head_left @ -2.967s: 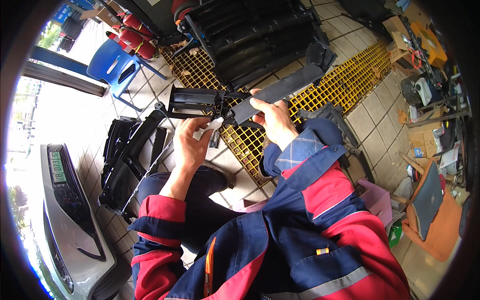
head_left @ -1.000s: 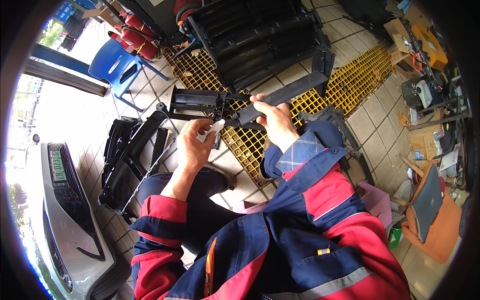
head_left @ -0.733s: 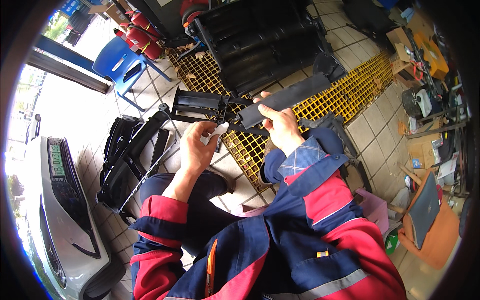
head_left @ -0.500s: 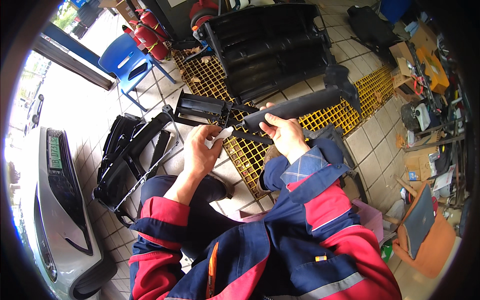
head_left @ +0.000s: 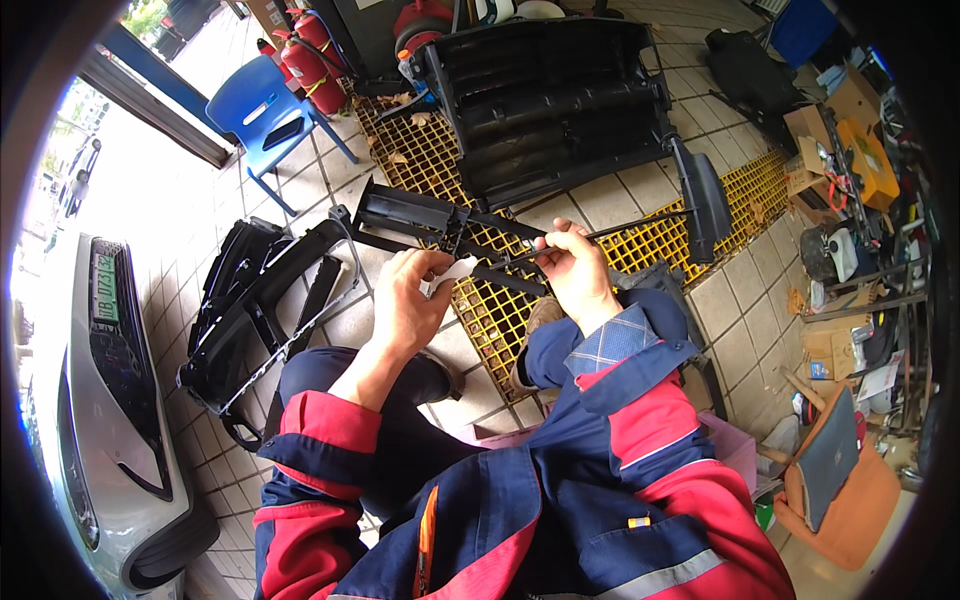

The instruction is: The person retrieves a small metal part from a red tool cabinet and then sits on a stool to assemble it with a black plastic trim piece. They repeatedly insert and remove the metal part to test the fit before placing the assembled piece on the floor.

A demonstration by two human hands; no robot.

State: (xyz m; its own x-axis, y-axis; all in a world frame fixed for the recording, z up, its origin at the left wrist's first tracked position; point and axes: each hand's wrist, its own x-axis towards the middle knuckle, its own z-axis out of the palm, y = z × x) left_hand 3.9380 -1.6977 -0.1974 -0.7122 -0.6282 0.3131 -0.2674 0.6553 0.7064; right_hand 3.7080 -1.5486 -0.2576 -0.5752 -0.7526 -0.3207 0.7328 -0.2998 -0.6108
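Observation:
A long, thin black plastic panel [head_left: 640, 222] is turned nearly edge-on in front of me, with a broad curved black piece [head_left: 706, 205] at its far right end. My right hand [head_left: 582, 275] is closed on its near part, thumb and fingers pinching it. My left hand [head_left: 405, 300] is closed on a small crumpled-looking white piece [head_left: 458, 274], held close to the panel's left end. What the white piece is, I cannot make out, nor whether it touches the panel. Black bracket-like plastic parts [head_left: 405, 215] lie just beyond my hands.
A large black slatted plastic frame [head_left: 550, 100] lies ahead on yellow floor grating [head_left: 400, 150]. More black frame parts [head_left: 265, 300] are at left, near a silver car bumper [head_left: 130, 400]. A blue chair [head_left: 265, 110] and red fire extinguishers [head_left: 310, 70] stand far left. Cluttered shelving [head_left: 860, 280] lines the right.
The black panel has turned from showing its broad face to nearly edge-on, its right end piece swinging downward. The view has shifted slightly. Both hands keep their grips.

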